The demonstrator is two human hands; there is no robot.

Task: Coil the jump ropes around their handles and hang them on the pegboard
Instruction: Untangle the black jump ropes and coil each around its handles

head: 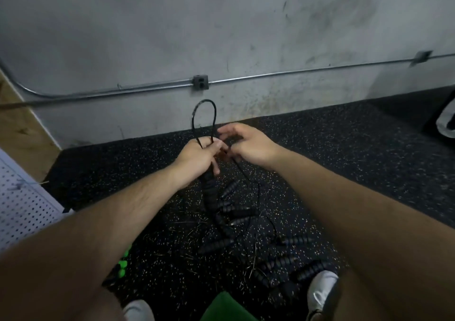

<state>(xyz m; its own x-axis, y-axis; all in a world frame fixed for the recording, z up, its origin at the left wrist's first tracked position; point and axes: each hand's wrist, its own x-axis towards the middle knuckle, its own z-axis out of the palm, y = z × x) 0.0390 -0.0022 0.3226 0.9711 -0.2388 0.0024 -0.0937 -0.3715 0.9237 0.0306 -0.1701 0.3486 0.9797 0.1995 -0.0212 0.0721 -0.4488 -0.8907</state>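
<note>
Black cord noted: one jump rope (pixel 215 116) held up over the speckled rubber floor (pixel 357 153). Hand status? (Supv.)

Left hand (pixel 200 157) is curled round the handles (pixel 209 195), which hang below the fist. A loop (pixel 206 100) stands up above it. Right hand (pixel 247 146) is just beside it, thumb and forefinger apparently pinching the slack cord that trails down to the floor. (Insp.)

Step in hand? (Supv.)

Judged as the start of the wrap. Can't tell no. of turns on, as the fist hides them. (Insp.)

Recs? (Supv.)

1) Hold both handles parallel and tight together.
2) Feed cord w/ the right hand under light tension, turns side by side, no crossing.
3) Check the trailing end first. It drops toward the pile of other ropes (pixel 236 219) and prob. snags if pulled hard.
4) Leave a loop free for the peg.

Pegboard (pixel 22 197) is far left, well apart from both hands, so finish the coil before turning. (Insp.)
</note>
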